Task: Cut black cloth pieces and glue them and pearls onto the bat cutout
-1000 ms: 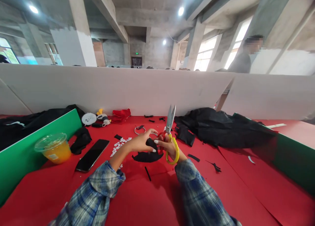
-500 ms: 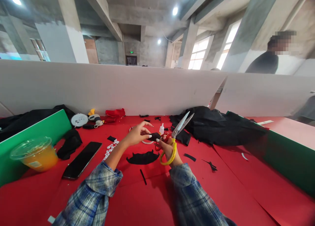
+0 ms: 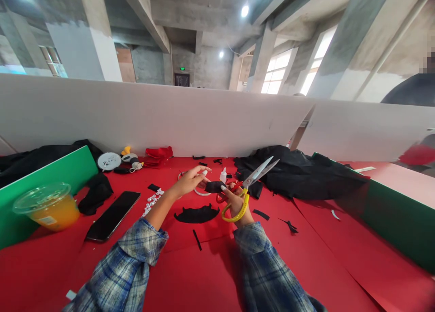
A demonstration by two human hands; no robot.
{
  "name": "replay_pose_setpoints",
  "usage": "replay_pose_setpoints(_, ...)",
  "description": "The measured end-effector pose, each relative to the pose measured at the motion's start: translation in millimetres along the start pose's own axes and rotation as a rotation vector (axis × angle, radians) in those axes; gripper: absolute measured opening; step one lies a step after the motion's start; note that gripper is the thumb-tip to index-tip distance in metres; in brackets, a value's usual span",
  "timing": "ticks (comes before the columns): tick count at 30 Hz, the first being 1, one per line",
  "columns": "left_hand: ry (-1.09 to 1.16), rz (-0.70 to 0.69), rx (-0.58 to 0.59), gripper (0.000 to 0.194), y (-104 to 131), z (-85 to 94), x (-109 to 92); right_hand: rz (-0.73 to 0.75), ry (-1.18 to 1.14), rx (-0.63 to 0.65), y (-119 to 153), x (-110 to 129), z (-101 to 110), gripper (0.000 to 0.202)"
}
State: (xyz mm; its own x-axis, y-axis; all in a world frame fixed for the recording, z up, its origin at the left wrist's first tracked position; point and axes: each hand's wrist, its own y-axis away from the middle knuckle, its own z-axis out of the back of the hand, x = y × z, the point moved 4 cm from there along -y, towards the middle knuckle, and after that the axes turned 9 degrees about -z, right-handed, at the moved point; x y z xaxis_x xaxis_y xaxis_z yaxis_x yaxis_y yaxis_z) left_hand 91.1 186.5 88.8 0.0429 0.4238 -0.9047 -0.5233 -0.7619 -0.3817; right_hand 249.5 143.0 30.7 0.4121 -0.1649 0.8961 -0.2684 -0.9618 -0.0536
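In my right hand (image 3: 236, 205) are scissors (image 3: 244, 189) with one yellow and one red handle, blades pointing up and away to the right and slightly apart. The same hand's thumb presses on a small black fabric piece (image 3: 215, 187). My left hand (image 3: 190, 184) is at the fabric's left end, thumb lifted and fingers apart; whether a finger touches the fabric is hard to tell. Below both hands lies a black cut shape (image 3: 197, 214) with small points along its upper edge. A white hoop (image 3: 201, 193) is partly hidden behind the hands, near a small white bottle (image 3: 223, 175).
Left are white beads (image 3: 152, 202), a phone (image 3: 113, 216) and a lidded orange cup (image 3: 50, 207) by a green divider (image 3: 50, 176). Black cloth (image 3: 292, 176) is heaped at back right. Black scraps (image 3: 289, 226) dot the red tabletop (image 3: 197, 285). A white partition (image 3: 204, 121) stands behind.
My left thumb has come up off the black fabric piece, and the left fingers have spread. The scissors have shifted slightly right. A person in the background has moved right.
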Motion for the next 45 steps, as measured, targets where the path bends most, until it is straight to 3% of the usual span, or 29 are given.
replay_pose_setpoints(6, -0.014, -0.009, -0.031, 0.042, -1, -5.4, 8, 0.02, -0.032, 0.026, 4, 4, -4, 0.047)
replay_pose_setpoints(14, -0.025, -0.007, -0.075, 0.04, 1, 7.0, -4, 0.004, -0.029, 0.094, 7, 11, -3, 0.048)
replay_pose_setpoints(18, 0.006, 0.009, -0.061, 0.043, 1, 5.1, 2, 0.012, -0.004, 0.092, 7, 7, -5, 0.048)
replay_pose_setpoints(24, 0.059, 0.086, 0.11, 0.045, 3, -6.1, 14, 0.015, 0.106, 0.098, 7, 8, -4, 0.046)
replay_pose_setpoints(28, 0.077, 0.108, 0.234, 0.04, 7, -11.4, 11, -0.017, 0.235, 0.168, 7, 17, -1, 0.04)
replay_pose_setpoints(34, 0.028, 0.087, 0.334, 0.027, 9, -18.4, 6, -0.025, 0.418, 0.199, 10, 23, -1, 0.037)
replay_pose_setpoints(36, -0.007, 0.065, 0.301, 0.021, 7, -15.7, 3, -0.015, 0.47, 0.183, 10, 26, -1, 0.036)
replay_pose_setpoints(39, -0.054, -0.001, 0.156, 0.017, 4, -4.7, -7, -0.005, 0.543, 0.138, 10, 31, 3, 0.038)
replay_pose_setpoints(45, -0.047, -0.182, -0.286, 0.028, 7, 15.5, -42, 0.02, 0.623, 0.122, 17, 34, 4, 0.055)
